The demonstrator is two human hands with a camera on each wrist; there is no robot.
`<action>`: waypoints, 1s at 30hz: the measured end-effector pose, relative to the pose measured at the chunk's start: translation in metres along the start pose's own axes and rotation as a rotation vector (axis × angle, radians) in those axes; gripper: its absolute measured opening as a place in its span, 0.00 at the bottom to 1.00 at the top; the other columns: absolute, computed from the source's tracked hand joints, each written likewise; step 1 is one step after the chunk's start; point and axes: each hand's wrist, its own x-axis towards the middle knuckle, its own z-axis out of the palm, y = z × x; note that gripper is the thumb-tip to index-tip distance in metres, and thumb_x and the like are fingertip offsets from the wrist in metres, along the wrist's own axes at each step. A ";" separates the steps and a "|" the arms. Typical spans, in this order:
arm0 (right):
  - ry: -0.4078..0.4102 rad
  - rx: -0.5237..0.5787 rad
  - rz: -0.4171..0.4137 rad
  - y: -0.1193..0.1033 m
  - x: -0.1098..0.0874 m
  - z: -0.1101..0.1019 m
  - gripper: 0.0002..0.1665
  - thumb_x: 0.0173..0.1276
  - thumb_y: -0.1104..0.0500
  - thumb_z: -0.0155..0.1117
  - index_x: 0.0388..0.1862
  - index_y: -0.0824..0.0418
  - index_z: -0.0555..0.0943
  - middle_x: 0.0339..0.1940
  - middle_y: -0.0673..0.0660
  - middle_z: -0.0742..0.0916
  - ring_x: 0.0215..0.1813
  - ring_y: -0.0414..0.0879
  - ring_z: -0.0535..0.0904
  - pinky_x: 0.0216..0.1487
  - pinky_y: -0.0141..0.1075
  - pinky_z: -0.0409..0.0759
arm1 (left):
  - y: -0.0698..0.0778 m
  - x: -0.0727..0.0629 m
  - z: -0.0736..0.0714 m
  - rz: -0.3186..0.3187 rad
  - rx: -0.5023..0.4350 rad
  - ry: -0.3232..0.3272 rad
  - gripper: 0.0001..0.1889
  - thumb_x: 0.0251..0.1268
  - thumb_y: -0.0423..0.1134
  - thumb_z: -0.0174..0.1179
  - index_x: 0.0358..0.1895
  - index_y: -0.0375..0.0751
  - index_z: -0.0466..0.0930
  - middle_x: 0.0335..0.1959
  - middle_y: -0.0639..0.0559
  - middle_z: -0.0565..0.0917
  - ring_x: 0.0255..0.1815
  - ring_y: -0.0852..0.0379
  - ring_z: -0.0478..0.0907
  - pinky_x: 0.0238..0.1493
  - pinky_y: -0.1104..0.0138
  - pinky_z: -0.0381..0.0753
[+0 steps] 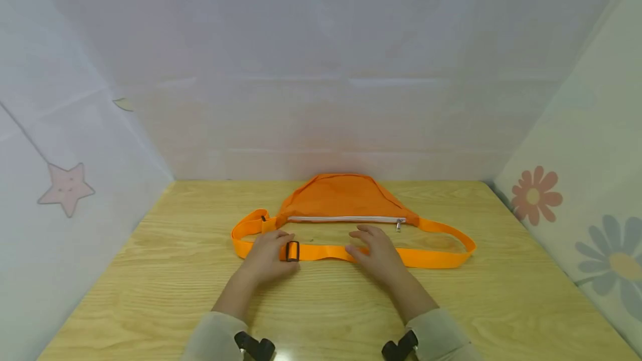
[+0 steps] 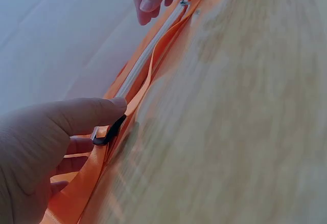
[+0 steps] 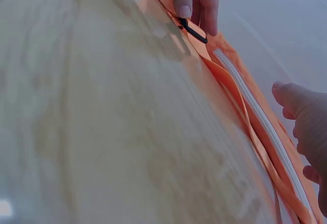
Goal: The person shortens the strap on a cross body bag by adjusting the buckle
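An orange waist pack (image 1: 346, 196) lies on the table with its white zipper (image 1: 346, 219) facing me and the zipper pull at the right end. Its lighter orange strap (image 1: 431, 258) loops round in front of it. My left hand (image 1: 266, 258) holds the strap at the black slide buckle (image 2: 110, 134), thumb on the near side and fingers behind, as the left wrist view shows. My right hand (image 1: 378, 255) hovers over the strap's middle, fingers loosely bent, with nothing between thumb and fingers in the right wrist view.
The wooden table (image 1: 321, 305) reaches back to a pale cloth backdrop (image 1: 321, 71), close behind the pack. Similar cloth walls with a printed star (image 1: 67, 188) and flowers (image 1: 534, 196) flank both sides.
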 end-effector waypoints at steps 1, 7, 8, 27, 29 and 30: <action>0.000 0.009 -0.002 -0.002 -0.001 0.001 0.25 0.68 0.46 0.65 0.58 0.57 0.81 0.67 0.60 0.77 0.70 0.60 0.68 0.68 0.58 0.68 | -0.001 -0.001 0.000 -0.005 0.002 0.003 0.35 0.53 0.48 0.71 0.66 0.39 0.74 0.62 0.44 0.77 0.66 0.39 0.68 0.72 0.44 0.57; -0.023 0.031 -0.007 -0.011 -0.005 0.003 0.21 0.67 0.48 0.66 0.56 0.56 0.83 0.62 0.58 0.80 0.67 0.58 0.72 0.66 0.55 0.71 | -0.002 -0.003 0.001 -0.015 0.015 0.003 0.35 0.53 0.47 0.72 0.65 0.38 0.74 0.59 0.42 0.78 0.63 0.39 0.71 0.70 0.44 0.60; -0.026 0.025 -0.013 -0.013 -0.006 0.003 0.21 0.67 0.48 0.66 0.55 0.56 0.83 0.62 0.57 0.80 0.66 0.57 0.72 0.66 0.54 0.71 | -0.003 -0.003 0.002 -0.016 0.014 0.004 0.34 0.54 0.47 0.72 0.64 0.37 0.75 0.59 0.42 0.79 0.63 0.39 0.71 0.70 0.44 0.61; 0.007 -0.095 -0.168 -0.025 -0.012 0.009 0.19 0.59 0.50 0.74 0.48 0.54 0.86 0.44 0.51 0.84 0.49 0.48 0.77 0.52 0.46 0.78 | 0.014 0.001 0.017 0.040 -0.120 0.035 0.31 0.56 0.53 0.70 0.61 0.42 0.79 0.51 0.49 0.81 0.56 0.48 0.76 0.60 0.52 0.74; 0.019 -0.114 -0.191 -0.027 -0.012 0.011 0.19 0.58 0.49 0.74 0.48 0.53 0.86 0.43 0.50 0.84 0.47 0.46 0.77 0.50 0.43 0.78 | 0.016 0.002 0.019 0.046 -0.146 0.045 0.31 0.56 0.54 0.70 0.61 0.43 0.79 0.51 0.49 0.81 0.55 0.50 0.76 0.60 0.52 0.74; 0.028 -0.120 -0.204 -0.028 -0.012 0.012 0.19 0.57 0.49 0.75 0.47 0.53 0.86 0.42 0.50 0.84 0.46 0.46 0.77 0.49 0.43 0.78 | 0.018 0.002 0.020 0.050 -0.165 0.049 0.31 0.56 0.55 0.70 0.61 0.43 0.79 0.51 0.50 0.81 0.54 0.51 0.76 0.59 0.53 0.75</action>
